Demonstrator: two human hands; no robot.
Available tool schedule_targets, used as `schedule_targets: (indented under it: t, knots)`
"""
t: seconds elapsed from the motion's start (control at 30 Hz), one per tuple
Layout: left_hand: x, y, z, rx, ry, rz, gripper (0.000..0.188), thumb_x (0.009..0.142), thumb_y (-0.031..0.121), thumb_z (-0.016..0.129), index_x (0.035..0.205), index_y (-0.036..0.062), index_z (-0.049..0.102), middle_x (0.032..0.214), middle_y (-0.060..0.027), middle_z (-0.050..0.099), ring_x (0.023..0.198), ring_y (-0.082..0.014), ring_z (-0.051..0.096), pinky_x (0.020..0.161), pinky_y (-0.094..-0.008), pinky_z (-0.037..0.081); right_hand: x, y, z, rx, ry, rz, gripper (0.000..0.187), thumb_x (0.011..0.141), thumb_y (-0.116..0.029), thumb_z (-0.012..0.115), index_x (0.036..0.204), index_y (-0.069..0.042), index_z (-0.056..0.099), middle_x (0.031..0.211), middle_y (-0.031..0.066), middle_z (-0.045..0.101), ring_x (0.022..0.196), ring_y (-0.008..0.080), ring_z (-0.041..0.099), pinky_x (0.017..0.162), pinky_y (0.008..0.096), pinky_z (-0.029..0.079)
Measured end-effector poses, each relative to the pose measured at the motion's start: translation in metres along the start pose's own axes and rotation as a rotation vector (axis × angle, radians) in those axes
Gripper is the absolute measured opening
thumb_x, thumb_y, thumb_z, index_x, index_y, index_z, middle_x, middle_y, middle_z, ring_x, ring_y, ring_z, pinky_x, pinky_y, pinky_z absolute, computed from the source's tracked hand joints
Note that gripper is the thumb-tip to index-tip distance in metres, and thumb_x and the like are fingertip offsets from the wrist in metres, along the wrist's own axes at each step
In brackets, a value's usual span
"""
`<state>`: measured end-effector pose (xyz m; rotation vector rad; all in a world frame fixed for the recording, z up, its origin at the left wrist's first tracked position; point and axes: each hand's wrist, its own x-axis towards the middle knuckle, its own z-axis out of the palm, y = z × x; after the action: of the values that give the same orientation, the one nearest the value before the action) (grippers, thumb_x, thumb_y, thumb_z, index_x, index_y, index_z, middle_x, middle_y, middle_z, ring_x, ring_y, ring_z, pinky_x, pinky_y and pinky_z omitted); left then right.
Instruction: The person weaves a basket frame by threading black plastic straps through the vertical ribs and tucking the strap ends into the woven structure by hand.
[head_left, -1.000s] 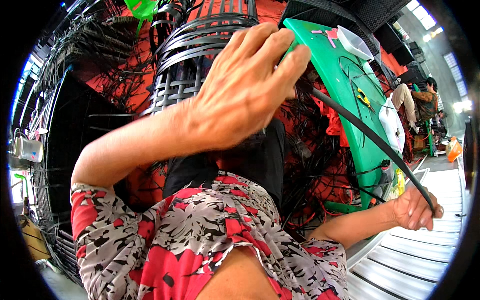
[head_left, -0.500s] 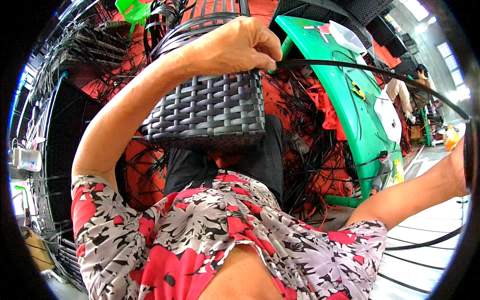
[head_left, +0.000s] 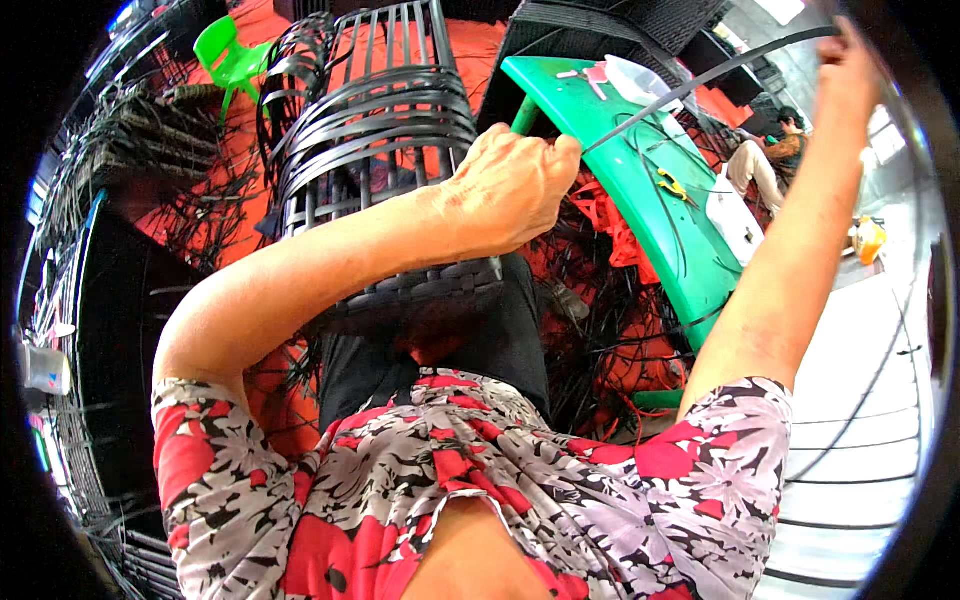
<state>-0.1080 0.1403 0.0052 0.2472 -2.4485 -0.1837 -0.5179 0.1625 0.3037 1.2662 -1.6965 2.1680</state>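
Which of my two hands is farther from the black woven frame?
Your right hand, stretched out to the upper right of the view; your left hand, on the same black strip, is close to the frame.

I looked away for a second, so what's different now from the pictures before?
The right hand swung from low on the right, out to the picture's edge, then high at the upper right. The black strip sloped down toward it at first; now it climbs. No hold was visibly taken or let go: the left hand still holds the strip. The yellow pliers stayed on the green table.
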Motion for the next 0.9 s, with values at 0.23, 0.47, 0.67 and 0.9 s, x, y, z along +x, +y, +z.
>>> schedule_targets:
  t: [0.23,0.47,0.67,0.9]
  knots:
    - [-0.013,-0.011,-0.011,-0.226,-0.294,0.081,0.008,0.082,0.007,0.053,0.084,0.0011,0.049,0.065,-0.0207,0.055,0.069,-0.0416,0.057,0.060,-0.0478,0.043,-0.090,0.137,-0.100,0.361,0.045,0.320,0.030,0.091,-0.029,0.059,0.078,-0.002,0.062,0.070,0.0028,0.055,0.052,0.0105,0.044,0.046,0.0252,0.038]
    - [-0.011,0.006,-0.007,0.004,-0.634,0.378,0.023,0.078,0.006,0.056,0.097,-0.0053,0.051,0.076,-0.0192,0.060,0.081,-0.0381,0.060,0.080,-0.0439,0.044,-0.020,0.076,-0.441,0.847,0.271,0.104,0.029,0.093,-0.020,0.051,0.070,-0.003,0.053,0.062,0.0038,0.054,0.045,0.0081,0.045,0.040,0.0216,0.041]
    - [0.029,0.026,0.005,-0.829,-0.355,-0.221,0.058,0.093,0.040,0.052,0.122,-0.0094,0.045,0.101,-0.0177,0.061,0.095,-0.0254,0.059,0.081,-0.0380,0.048,-0.227,0.042,-0.012,-0.948,-0.194,-0.403,0.024,0.089,-0.026,0.058,0.100,-0.009,0.070,0.069,0.0054,0.066,0.057,0.0086,0.057,0.056,0.0251,0.044]
    - [0.062,0.021,-0.018,-1.657,0.038,-0.802,0.043,0.098,0.037,0.041,0.106,-0.0037,0.052,0.099,-0.0189,0.064,0.088,-0.0281,0.064,0.078,-0.0366,0.052,-0.348,0.004,0.065,-0.963,-0.428,-1.046,0.017,0.078,-0.005,0.066,0.095,-0.005,0.066,0.063,0.0061,0.054,0.051,0.0213,0.056,0.044,0.0333,0.040]
